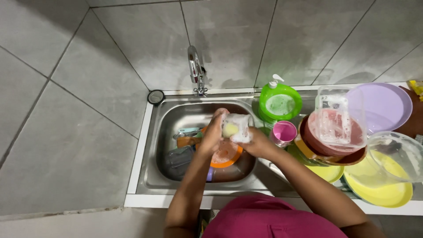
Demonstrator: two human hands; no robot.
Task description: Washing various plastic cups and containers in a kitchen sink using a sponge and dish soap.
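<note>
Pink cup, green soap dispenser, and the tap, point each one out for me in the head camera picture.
pink cup [283, 132]: head view, on its open inside.
green soap dispenser [280, 104]: head view, on the soapy middle of its round top.
tap [194, 66]: head view, on the curved metal spout.

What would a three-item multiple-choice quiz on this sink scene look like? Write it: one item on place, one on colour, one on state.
1. Where is the pink cup?
A. on the sink's right edge
B. on the floor
C. under the tap

2. What colour is the soap bowl with the pump?
A. blue
B. green
C. black

3. How is the clear container held?
A. lying untouched
B. by one hand
C. by both hands, soapy

Answers: 1 A, it stands right of the sink basin; 2 B, its rim is bright green; 3 C, the left hand and right hand grip it, and it is foamy.
</note>
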